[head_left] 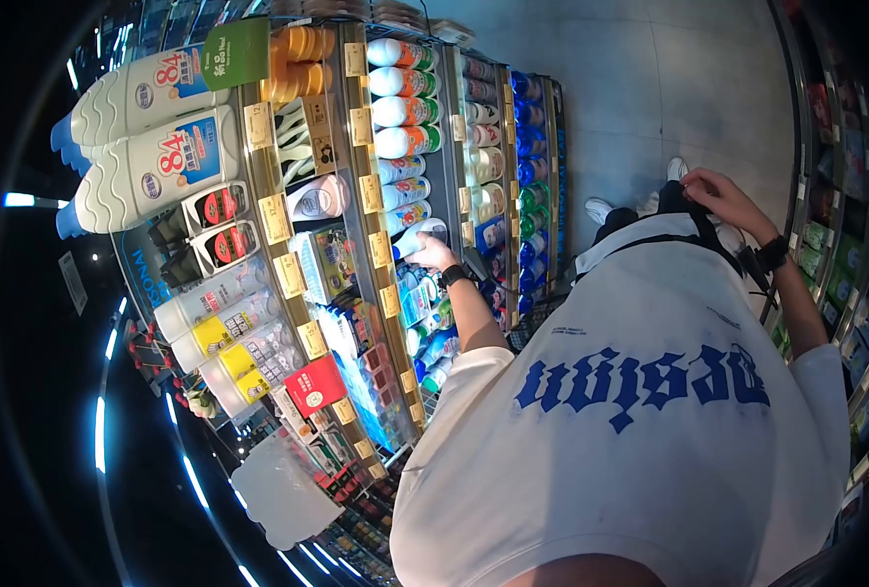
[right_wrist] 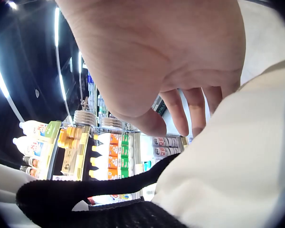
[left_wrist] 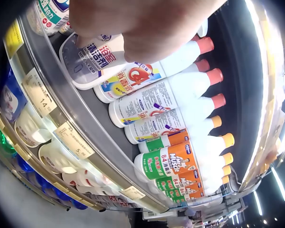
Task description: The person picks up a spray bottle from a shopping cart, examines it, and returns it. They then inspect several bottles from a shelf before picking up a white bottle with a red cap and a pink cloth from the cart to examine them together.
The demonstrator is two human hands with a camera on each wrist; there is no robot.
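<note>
Left hand (left_wrist: 147, 23) gripping the bathroom-cleaner bottle (left_wrist: 91, 61), right hand (right_wrist: 168, 57) relaxed apart, I'd best avoid knocking the disinfectant bottle (left_wrist: 143, 73) alongside.

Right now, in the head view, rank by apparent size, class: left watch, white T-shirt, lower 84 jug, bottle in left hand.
White T-shirt
Lower 84 jug
Bottle in left hand
Left watch

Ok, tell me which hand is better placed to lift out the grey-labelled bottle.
Left, most likely. The left hand grips the grey-labelled bottle at the shelf, while the right hand is near the person's waist, away from that shelf.
</note>
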